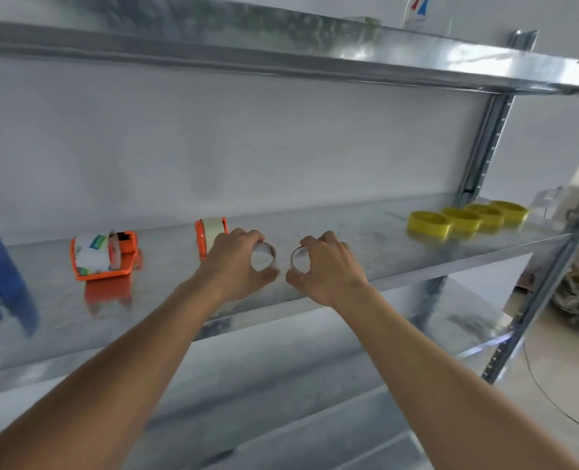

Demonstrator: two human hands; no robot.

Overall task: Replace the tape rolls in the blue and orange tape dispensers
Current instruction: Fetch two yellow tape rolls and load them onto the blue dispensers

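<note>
My left hand (237, 262) grips a thin, nearly bare tape core (265, 256) over the middle of the metal shelf (383, 252). My right hand (329, 268) grips a second thin core (298, 260) just to its right; the two rings almost touch. An orange dispenser (105, 256) holding a printed roll lies on its side to the left. Behind my left hand stands another orange dispenser (210, 234) with a pale roll, partly hidden. A blue dispenser (0, 283) sits at the far left edge, cut off by the frame.
Several yellow tape rolls (464, 218) line up at the shelf's right end. An upper shelf (315, 59) hangs overhead, and lower shelves (417, 334) lie below. Slotted steel uprights (484, 150) stand at the right. A cable trails on the floor at the lower right.
</note>
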